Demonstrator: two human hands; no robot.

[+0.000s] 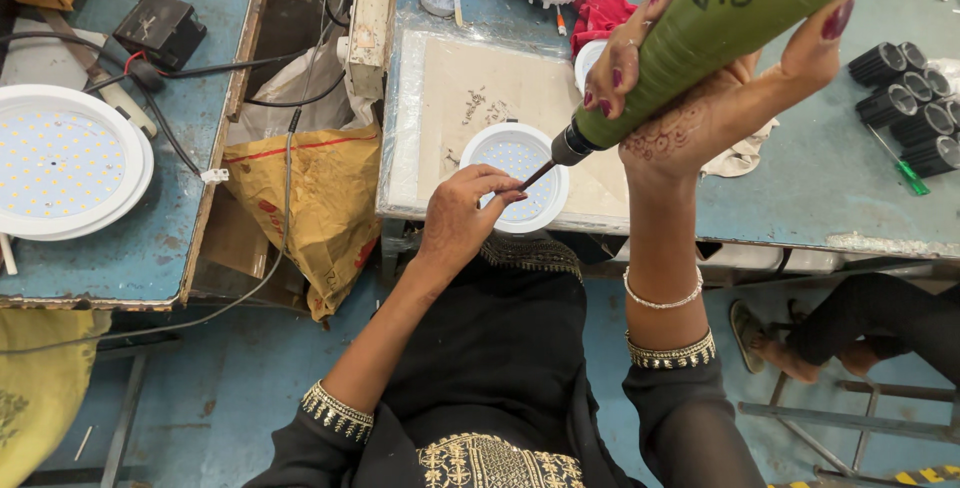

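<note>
Closest to the person, the left hand (462,216) pinches narrow at the rim of a small round white LED downlight (516,188), which sits at the near edge of the plastic-covered pad (450,98) on the blue table (830,178). Just past it, the right hand (690,98) is wrapped around a green electric screwdriver (700,23), its bit tilted down onto the light's face. Farther off, black ribbed cylinders (905,98) lie right, and larger round light panels (65,160) rest on the left bench.
</note>
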